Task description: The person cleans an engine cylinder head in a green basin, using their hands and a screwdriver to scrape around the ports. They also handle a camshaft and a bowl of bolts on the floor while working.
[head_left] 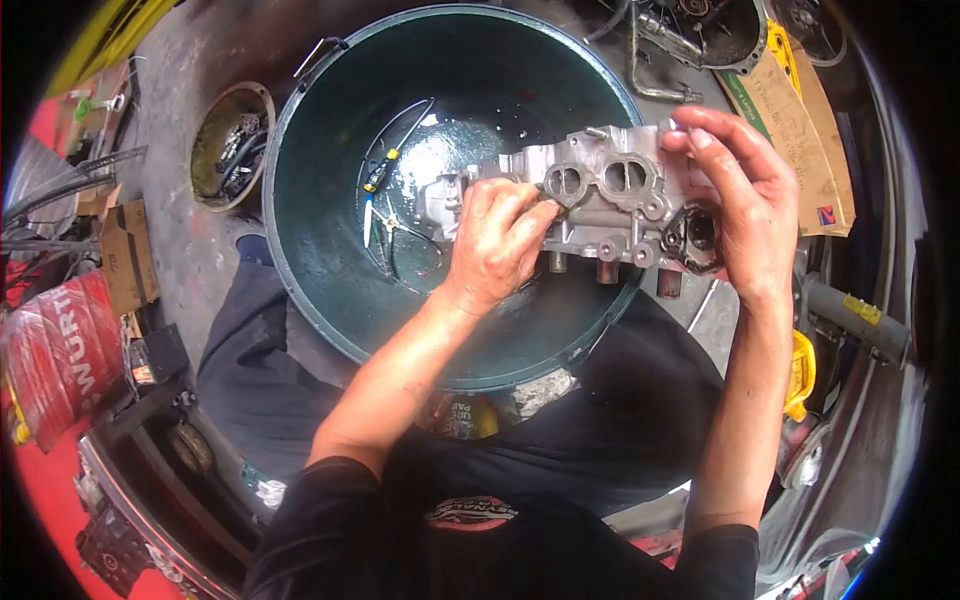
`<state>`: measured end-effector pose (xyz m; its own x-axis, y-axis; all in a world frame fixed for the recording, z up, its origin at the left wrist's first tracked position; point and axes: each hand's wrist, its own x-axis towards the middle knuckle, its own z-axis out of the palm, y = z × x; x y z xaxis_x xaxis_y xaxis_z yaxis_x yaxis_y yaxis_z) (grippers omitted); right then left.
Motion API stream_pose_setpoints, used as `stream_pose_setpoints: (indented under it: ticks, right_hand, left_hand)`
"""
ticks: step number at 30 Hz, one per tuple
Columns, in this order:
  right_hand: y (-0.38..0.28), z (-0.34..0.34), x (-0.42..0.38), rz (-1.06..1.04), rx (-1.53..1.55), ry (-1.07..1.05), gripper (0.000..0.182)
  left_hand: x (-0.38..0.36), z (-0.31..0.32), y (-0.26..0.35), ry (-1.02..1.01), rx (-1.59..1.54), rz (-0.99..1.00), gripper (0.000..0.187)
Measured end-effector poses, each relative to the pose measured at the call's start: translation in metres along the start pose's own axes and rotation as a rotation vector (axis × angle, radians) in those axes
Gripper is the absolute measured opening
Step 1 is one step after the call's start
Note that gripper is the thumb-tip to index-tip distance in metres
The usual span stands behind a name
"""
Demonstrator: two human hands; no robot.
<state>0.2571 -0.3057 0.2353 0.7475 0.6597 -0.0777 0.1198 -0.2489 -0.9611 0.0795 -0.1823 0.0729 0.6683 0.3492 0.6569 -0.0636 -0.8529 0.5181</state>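
A grey metal engine part [590, 215] with oval ports and short pipes on its lower side is held over a large dark green tub [330, 320]. My right hand [745, 195] grips its right end, thumb and fingers round the edge. Against its left part, beside the oval ports, my left hand [500, 240] is closed with fingers bent; whatever lies under the fingertips is hidden. Down in the tub, a yellow and black tool [378, 172] and thin cables lie on the wet bottom.
A smaller round container [232, 145] with metal parts stands left of the tub. Cardboard [800, 150] and a metal housing [705, 35] are at the upper right. A red Würth bag [70, 350] lies left. A yellow object [800, 375] sits beyond my right forearm.
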Motion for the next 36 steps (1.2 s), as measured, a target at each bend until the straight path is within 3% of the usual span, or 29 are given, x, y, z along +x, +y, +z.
stream_pose_setpoints:
  ticks: [7,11,21,36]
  right_hand:
    - [-0.004,-0.002,-0.001,0.025,-0.140,0.043,0.026]
    - [-0.005,0.001,0.000,-0.030,-0.201,0.048,0.026]
    - [-0.007,0.001,0.000,0.015,-0.162,0.043,0.028]
    - [-0.002,0.001,-0.004,0.010,-0.076,0.013,0.025]
  left_hand:
    - [0.011,-0.001,-0.013,-0.044,-0.178,0.028,0.034]
    - [0.023,0.003,0.006,0.030,-0.284,-0.012,0.031]
    - [0.021,-0.001,0.012,0.009,-0.257,-0.154,0.024]
    - [0.040,-0.013,0.019,-0.025,-0.044,-0.095,0.024]
